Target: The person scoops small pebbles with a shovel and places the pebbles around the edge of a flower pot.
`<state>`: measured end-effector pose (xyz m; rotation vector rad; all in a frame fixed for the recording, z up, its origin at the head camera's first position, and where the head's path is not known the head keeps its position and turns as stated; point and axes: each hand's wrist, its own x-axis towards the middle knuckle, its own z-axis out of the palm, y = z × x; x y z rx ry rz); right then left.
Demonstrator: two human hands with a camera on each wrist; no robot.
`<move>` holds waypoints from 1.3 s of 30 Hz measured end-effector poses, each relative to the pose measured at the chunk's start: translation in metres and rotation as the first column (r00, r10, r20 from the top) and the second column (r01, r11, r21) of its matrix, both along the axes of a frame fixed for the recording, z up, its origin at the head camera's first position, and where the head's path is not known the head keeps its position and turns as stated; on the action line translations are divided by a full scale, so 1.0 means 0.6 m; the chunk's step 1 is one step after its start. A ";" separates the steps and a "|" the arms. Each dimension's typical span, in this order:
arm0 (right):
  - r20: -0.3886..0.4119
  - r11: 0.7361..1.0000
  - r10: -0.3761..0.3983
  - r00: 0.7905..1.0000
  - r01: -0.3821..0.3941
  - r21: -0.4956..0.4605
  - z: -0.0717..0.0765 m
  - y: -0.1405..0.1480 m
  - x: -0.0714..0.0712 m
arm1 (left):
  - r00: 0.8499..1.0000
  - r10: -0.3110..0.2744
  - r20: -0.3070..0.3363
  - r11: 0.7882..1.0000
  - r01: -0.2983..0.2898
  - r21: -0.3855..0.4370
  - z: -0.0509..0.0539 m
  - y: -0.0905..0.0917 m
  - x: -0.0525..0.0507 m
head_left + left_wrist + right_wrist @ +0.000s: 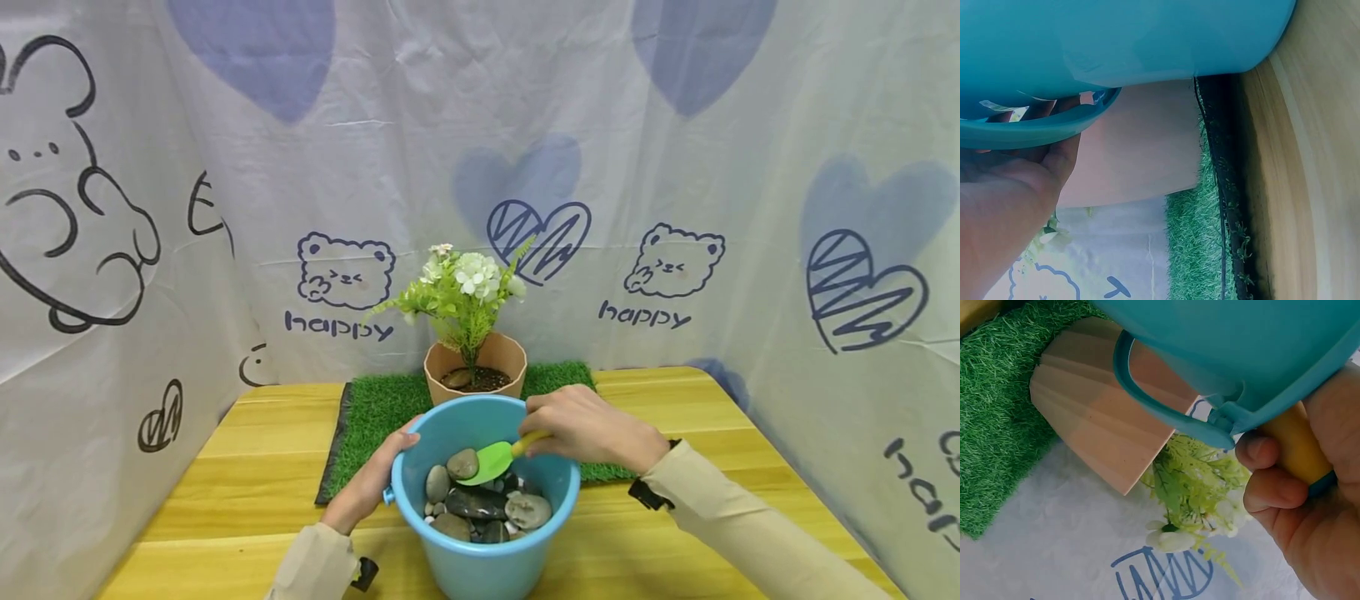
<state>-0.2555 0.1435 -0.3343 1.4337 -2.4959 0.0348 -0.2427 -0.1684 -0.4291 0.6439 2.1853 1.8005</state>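
A light-blue bucket (pixel 483 571) holds several grey, brown and black stones, with small white pebbles among them. My left hand (pixel 375 479) grips it at the left rim, thumb over the edge; in the left wrist view its fingers pass behind the bucket's handle (pixel 1041 130). Over the bucket's right side my right hand (pixel 581 427) holds a toy shovel by its yellow handle (pixel 1297 447). The shovel's green blade (pixel 491 461) reaches down inside the bucket. A rounded grey-brown stone (pixel 462 463) lies against the blade's tip; whether the blade bears it is unclear.
Behind the bucket, a peach-coloured pot (pixel 437 385) with an artificial plant (pixel 477 279) of white flowers and green leaves stands on a green turf mat (pixel 378 417). The wooden table (pixel 247 467) is enclosed by printed white cloth (pixel 420 167) at the back and both sides.
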 end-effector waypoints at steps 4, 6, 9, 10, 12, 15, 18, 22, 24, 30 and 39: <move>0.020 1.000 -0.008 1.000 0.008 -0.023 0.000 0.004 -0.001 | 1.000 -0.006 0.002 1.000 0.006 -0.001 0.000 0.000 0.000; 0.026 0.999 -0.002 1.000 0.003 -0.034 0.001 0.007 -0.001 | 1.000 -0.010 0.003 1.000 0.010 -0.001 0.000 0.000 -0.001; 0.013 0.997 0.009 1.000 -0.009 -0.072 0.006 0.010 -0.001 | 1.000 -0.023 0.001 1.000 0.023 0.004 0.001 0.000 -0.001; 0.007 0.996 0.011 1.000 -0.010 -0.088 0.008 0.012 -0.001 | 1.000 -0.025 0.000 1.000 0.025 0.007 0.002 -0.001 -0.002; 0.001 0.993 0.010 1.000 -0.010 -0.114 0.013 0.013 -0.002 | 1.000 -0.023 0.000 1.000 0.023 0.008 0.003 -0.001 -0.003; 0.017 0.991 0.007 1.000 -0.004 -0.135 0.017 0.015 -0.003 | 1.000 -0.011 0.002 1.000 0.011 0.003 0.004 -0.003 -0.004; 0.043 0.991 0.003 0.999 0.002 -0.133 0.015 0.015 -0.004 | 1.000 0.002 0.000 1.000 -0.002 -0.009 0.003 -0.004 -0.003; 0.064 0.990 0.010 0.998 -0.001 -0.138 0.008 0.012 -0.002 | 1.000 0.010 0.003 1.000 -0.010 -0.008 0.000 -0.004 -0.002; 0.065 0.990 0.022 0.998 -0.012 -0.141 0.006 0.010 -0.002 | 1.000 0.007 0.007 1.000 -0.007 -0.004 -0.001 -0.003 -0.002; 0.009 0.996 -0.005 1.000 0.006 -0.093 0.002 0.007 0.001 | 1.000 -0.018 -0.004 1.000 0.018 0.005 0.002 -0.002 -0.003; -0.039 0.999 -0.010 0.999 0.008 -0.050 -0.007 0.006 0.002 | 1.000 -0.011 -0.009 1.000 0.011 0.005 -0.001 -0.001 -0.001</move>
